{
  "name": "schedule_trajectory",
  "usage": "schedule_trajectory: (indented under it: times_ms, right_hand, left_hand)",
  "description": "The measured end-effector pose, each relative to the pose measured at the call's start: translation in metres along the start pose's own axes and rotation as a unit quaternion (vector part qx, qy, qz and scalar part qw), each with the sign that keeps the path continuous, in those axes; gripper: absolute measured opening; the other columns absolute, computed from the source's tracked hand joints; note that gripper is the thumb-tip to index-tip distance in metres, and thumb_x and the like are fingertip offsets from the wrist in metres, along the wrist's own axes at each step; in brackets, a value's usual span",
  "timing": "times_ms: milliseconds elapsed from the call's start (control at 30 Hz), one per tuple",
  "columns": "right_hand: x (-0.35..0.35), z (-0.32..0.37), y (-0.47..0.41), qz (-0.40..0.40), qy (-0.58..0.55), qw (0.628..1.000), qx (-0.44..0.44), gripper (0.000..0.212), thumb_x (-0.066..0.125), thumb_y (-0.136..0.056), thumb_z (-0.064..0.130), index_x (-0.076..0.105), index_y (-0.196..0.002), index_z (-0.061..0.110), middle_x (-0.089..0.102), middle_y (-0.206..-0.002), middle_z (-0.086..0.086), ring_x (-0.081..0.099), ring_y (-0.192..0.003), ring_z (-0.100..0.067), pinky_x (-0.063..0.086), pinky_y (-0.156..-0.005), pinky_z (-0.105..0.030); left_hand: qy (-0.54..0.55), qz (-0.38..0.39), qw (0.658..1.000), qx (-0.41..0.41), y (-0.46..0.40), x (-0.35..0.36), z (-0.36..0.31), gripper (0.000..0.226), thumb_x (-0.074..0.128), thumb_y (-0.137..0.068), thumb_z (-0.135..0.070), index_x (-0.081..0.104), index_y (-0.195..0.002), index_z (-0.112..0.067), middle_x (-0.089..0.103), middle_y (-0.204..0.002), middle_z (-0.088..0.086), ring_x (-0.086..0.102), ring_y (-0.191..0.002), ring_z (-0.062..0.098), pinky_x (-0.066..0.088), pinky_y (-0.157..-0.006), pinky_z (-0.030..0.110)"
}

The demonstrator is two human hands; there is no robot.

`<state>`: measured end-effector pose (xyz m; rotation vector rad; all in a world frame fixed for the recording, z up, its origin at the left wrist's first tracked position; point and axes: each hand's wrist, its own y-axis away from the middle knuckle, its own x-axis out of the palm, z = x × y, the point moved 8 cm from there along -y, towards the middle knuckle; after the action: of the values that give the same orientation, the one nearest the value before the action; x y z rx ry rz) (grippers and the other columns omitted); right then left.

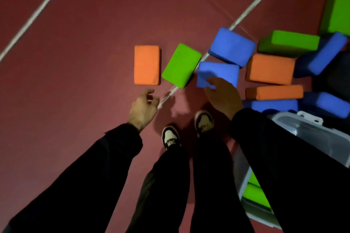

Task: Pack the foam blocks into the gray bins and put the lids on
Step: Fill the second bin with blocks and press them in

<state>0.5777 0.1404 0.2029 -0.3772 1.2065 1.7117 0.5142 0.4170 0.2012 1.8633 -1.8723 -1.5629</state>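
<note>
Several foam blocks lie on the red floor. An orange block [147, 64] and a green block [181, 65] lie apart on the left, and a blue block [217, 73] sits beside them. My right hand [224, 96] reaches over the near edge of that blue block with fingers loosely bent, casting a shadow on it and holding nothing. My left hand [144, 108] hovers just short of the orange block, fingers loosely curled and empty. A gray bin [241, 166] at lower right holds green blocks [253, 194]. My right sleeve hides most of the bin.
A heap of blue, orange and green blocks [270, 69] fills the right side. A translucent lid [303, 128] leans by the bin. My two shoes [170, 136] stand just behind the hands. White floor lines [43, 7] cross the red floor.
</note>
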Motion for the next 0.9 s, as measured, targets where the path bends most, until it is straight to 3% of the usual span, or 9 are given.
schedule_trajectory:
  times_ms: [167,267,333,433,500,600,667,800,900]
  right_hand:
    - [0.043,0.01,-0.093,0.044,0.02,0.999,-0.004,0.033,0.053,-0.103,0.032,0.065,-0.127,0.012,0.063,-0.132,-0.017,0.057,-0.125,-0.037,0.043,-0.098,-0.044]
    - [0.084,0.0,-0.177,0.066,0.042,0.997,-0.001,0.034,0.054,-0.099,0.033,0.065,-0.121,0.01,0.064,-0.125,-0.022,0.06,-0.117,-0.04,0.045,-0.091,-0.045]
    - [0.113,-0.013,-0.231,0.068,0.055,0.996,-0.001,0.051,0.052,-0.09,0.039,0.059,-0.131,0.01,0.062,-0.127,-0.025,0.06,-0.117,-0.042,0.047,-0.092,-0.046]
    - [0.144,-0.029,-0.297,0.041,0.049,0.998,-0.01,0.077,0.063,-0.086,0.041,0.04,-0.153,0.01,0.05,-0.148,-0.022,0.05,-0.134,-0.039,0.041,-0.107,-0.044]
    - [0.164,-0.039,-0.334,0.036,0.06,0.997,-0.021,0.099,0.079,-0.084,0.04,0.026,-0.161,0.008,0.038,-0.159,-0.019,0.038,-0.146,-0.033,0.031,-0.117,-0.039]
    - [0.19,-0.056,-0.372,0.069,0.049,0.996,-0.016,0.131,0.09,-0.068,0.051,0.012,-0.163,0.009,0.032,-0.164,-0.015,0.034,-0.149,-0.031,0.029,-0.121,-0.039]
    - [0.196,-0.066,-0.386,0.091,0.052,0.994,-0.001,0.142,0.092,-0.057,0.062,0.01,-0.163,0.015,0.035,-0.164,-0.011,0.039,-0.146,-0.033,0.034,-0.119,-0.044]
    - [0.193,-0.072,-0.386,0.107,0.101,0.989,0.009,0.116,0.086,-0.053,0.074,0.046,-0.146,0.02,0.056,-0.147,-0.012,0.055,-0.132,-0.035,0.046,-0.108,-0.044]
    - [0.176,-0.06,-0.36,0.079,0.103,0.991,0.018,0.1,0.088,-0.056,0.071,0.056,-0.131,0.013,0.059,-0.133,-0.019,0.058,-0.122,-0.039,0.047,-0.098,-0.044]
  left_hand:
    - [0.054,-0.033,0.997,-0.045,-0.086,0.017,0.036,0.06,0.055,-0.101,-0.032,0.03,-0.154,-0.017,0.057,-0.116,-0.005,0.059,-0.103,0.02,0.044,-0.091,0.033]
    - [0.077,-0.057,0.991,-0.092,-0.164,0.035,0.076,0.062,0.055,-0.101,-0.037,0.033,-0.153,-0.011,0.061,-0.127,0.004,0.06,-0.112,0.026,0.045,-0.096,0.035]
    - [0.128,-0.081,0.977,-0.151,-0.217,0.052,0.112,0.073,0.053,-0.097,-0.055,0.037,-0.148,-0.005,0.062,-0.131,0.013,0.06,-0.119,0.036,0.048,-0.101,0.044]
    - [0.259,-0.212,0.893,-0.301,-0.272,0.068,0.172,0.11,0.051,-0.074,-0.086,0.039,-0.141,0.0,0.053,-0.133,0.018,0.055,-0.124,0.043,0.049,-0.1,0.055]
    - [0.312,-0.23,0.837,-0.388,-0.293,0.089,0.208,0.131,0.054,-0.054,-0.099,0.039,-0.142,-0.003,0.05,-0.141,0.014,0.054,-0.123,0.039,0.048,-0.1,0.056]
    - [0.48,-0.077,0.793,-0.368,-0.316,0.144,0.206,0.092,0.067,-0.07,-0.082,0.054,-0.125,-0.009,0.064,-0.112,0.008,0.064,-0.097,0.027,0.054,-0.082,0.041]
    - [0.526,-0.01,0.78,-0.34,-0.324,0.166,0.191,0.072,0.072,-0.081,-0.064,0.06,-0.128,-0.012,0.066,-0.109,0.006,0.064,-0.094,0.024,0.053,-0.07,0.035]
    - [0.548,-0.123,0.764,-0.318,-0.322,0.164,0.186,0.07,0.085,-0.079,-0.042,0.048,-0.13,-0.012,0.063,-0.122,0.004,0.065,-0.105,0.024,0.052,-0.077,0.039]
    - [0.487,-0.169,0.808,-0.284,-0.304,0.139,0.177,0.089,0.092,-0.061,-0.048,0.034,-0.121,-0.016,0.056,-0.117,0.001,0.063,-0.106,0.022,0.055,-0.089,0.049]
